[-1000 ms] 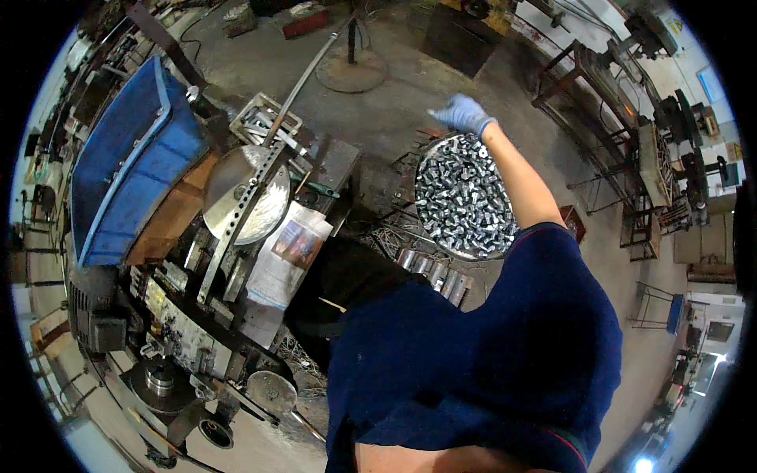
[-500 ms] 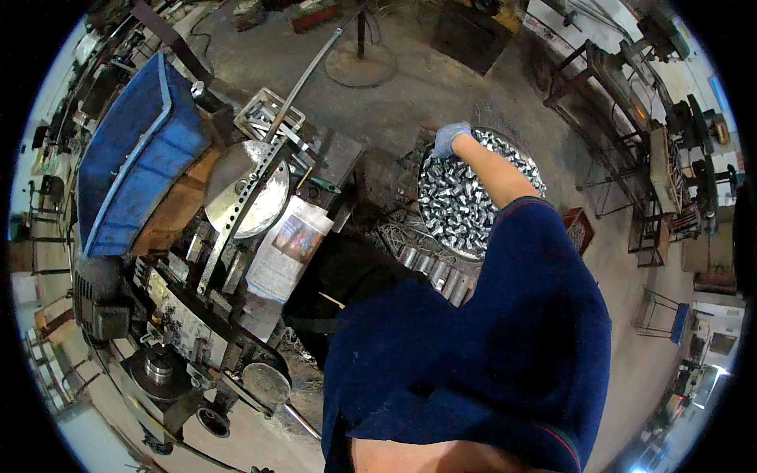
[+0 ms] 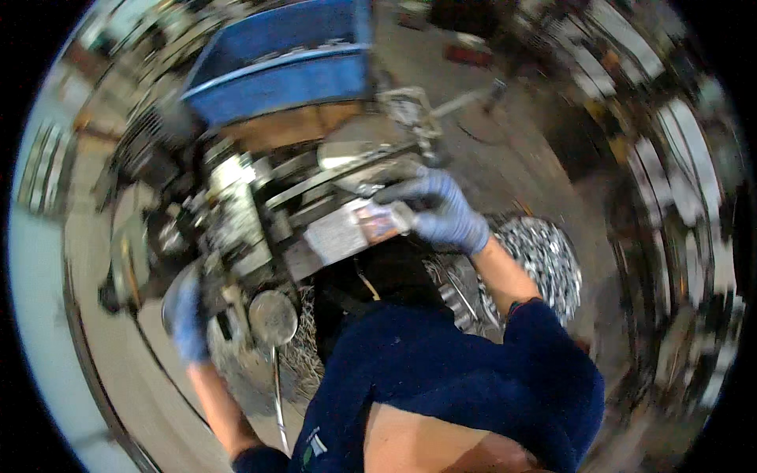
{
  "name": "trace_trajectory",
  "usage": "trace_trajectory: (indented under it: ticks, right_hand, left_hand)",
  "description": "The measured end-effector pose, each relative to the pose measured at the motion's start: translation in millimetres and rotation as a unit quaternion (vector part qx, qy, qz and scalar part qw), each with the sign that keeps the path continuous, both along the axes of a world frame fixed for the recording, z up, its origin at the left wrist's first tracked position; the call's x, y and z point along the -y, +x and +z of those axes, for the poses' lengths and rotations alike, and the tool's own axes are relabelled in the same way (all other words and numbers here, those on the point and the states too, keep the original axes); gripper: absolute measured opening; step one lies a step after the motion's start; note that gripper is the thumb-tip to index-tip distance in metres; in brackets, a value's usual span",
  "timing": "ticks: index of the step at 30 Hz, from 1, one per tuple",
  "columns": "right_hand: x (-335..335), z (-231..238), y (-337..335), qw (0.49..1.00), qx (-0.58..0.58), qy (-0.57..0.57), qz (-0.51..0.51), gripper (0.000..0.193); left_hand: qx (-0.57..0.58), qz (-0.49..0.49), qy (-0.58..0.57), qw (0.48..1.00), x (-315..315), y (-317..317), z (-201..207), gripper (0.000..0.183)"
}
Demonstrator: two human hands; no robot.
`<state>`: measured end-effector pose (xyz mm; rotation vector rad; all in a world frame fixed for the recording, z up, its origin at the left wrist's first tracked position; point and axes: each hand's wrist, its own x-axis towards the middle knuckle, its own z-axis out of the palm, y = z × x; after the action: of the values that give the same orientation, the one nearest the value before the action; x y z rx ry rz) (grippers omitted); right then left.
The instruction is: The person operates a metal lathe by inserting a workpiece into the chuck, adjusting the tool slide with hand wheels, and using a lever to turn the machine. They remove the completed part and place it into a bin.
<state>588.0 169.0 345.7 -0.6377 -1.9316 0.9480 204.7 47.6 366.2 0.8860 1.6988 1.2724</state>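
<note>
My right hand [image 3: 445,211], in a blue-grey glove, is over the right end of the machine bench. Its fingers are curled, and a small silvery metal part [image 3: 403,215], blurred, shows between thumb and fingers. Just below lies a printed paper sheet [image 3: 335,236] with a coloured picture. At the bench's left end is my gloved left hand [image 3: 187,317], smeared by motion; its fingers are hidden, so what it touches is unclear. A round metal plate [image 3: 273,317] on a rod is to its right. Beside my right forearm stands a round basin full of shiny metal parts [image 3: 544,260].
Behind the bench sits a large blue bin [image 3: 276,83]. A perforated metal bar [image 3: 343,175] crosses the bench before a pale disc [image 3: 367,146]. Metal cylinders [image 3: 457,303] lie near my lap, and shavings [image 3: 311,339] cover the floor by the plate.
My view has turned to the left. My right hand has left the basin and come over to the bench. My left hand has come into view at the bench's left end.
</note>
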Motion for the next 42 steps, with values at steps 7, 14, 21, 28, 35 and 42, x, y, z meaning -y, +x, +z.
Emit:
trace_trajectory:
  ticks: [7, 14, 21, 28, 35, 42]
  right_hand:
    - [9, 23, -133, 0.967, -0.010, 0.235, 0.099, 0.041]
    - [15, 19, -143, 0.973, 0.007, 0.214, 0.084, 0.042]
    - [20, 10, -157, 0.981, 0.020, 0.175, 0.083, 0.037]
    - [26, 41, -177, 0.968, 0.085, 0.215, 0.100, 0.031]
    - [12, 53, -205, 0.931, 0.169, 0.215, 0.241, 0.035]
    - [21, 60, -257, 0.861, 0.306, 0.290, 0.285, 0.040]
  left_hand:
    - [0.382, -0.147, 0.092, 0.907, -34, 96, -37, 0.043]
    - [0.558, -0.126, 0.155, 0.805, -37, 94, -49, 0.034]
    - [0.578, -0.049, 0.168, 0.797, -36, 97, -36, 0.032]
    - [0.082, 0.009, 0.188, 0.979, -25, 63, -8, 0.032]
    - [-0.204, 0.007, 0.186, 0.961, -12, 25, -1, 0.028]
    - [-0.171, 0.083, 0.140, 0.972, 8, -6, -5, 0.034]
